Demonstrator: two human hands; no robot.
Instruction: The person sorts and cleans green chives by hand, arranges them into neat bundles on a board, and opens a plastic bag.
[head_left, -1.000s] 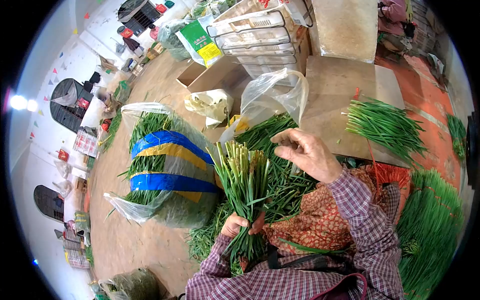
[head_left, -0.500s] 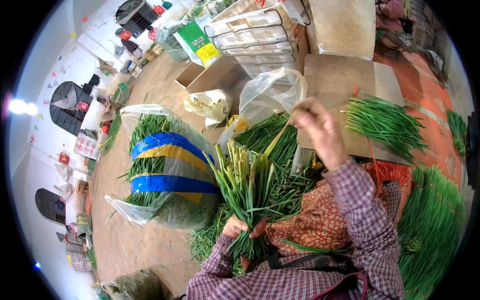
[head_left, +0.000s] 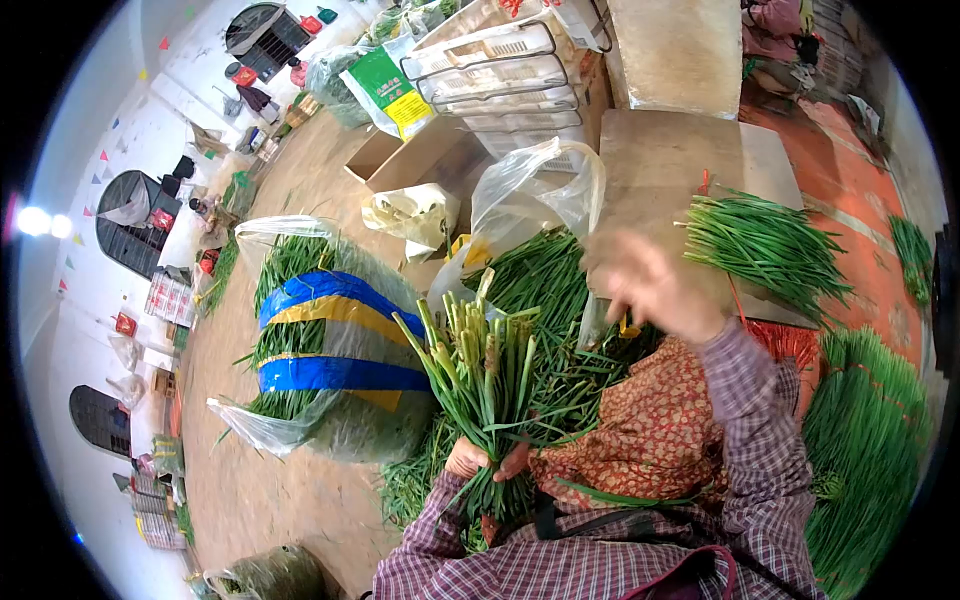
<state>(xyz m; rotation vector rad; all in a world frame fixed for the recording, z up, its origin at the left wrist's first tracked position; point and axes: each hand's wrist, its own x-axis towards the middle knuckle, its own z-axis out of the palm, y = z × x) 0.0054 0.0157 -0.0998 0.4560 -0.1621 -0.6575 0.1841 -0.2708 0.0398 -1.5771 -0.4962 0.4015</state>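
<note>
My left hand (head_left: 467, 458) is wrapped round a bunch of green stalks, apparently garlic chives (head_left: 488, 365), with the pale cut ends fanned upward and the leaves hanging below. My right hand (head_left: 650, 285) is in the air to the right of the bunch, smeared by motion; I cannot make out anything in its fingers. Behind the bunch, loose chives (head_left: 545, 270) lie in a clear plastic bag (head_left: 540, 190). Trimmed green leaves (head_left: 565, 375) are heaped beside my lap, which a red floral cloth (head_left: 650, 415) covers.
To the left stands a plastic-wrapped bale (head_left: 400, 435) banded with blue and yellow tape. A tied chive bundle (head_left: 765, 250) lies on a cardboard sheet (head_left: 650, 165) at the right. More long bundles (head_left: 865, 460) stand at lower right. An open carton (head_left: 420, 155) and white crates (head_left: 500, 65) are farther back.
My right hand has moved slightly down and right, away from the bunch. The pale strip it pinched earlier no longer shows in it. My left hand still grips the chives.
</note>
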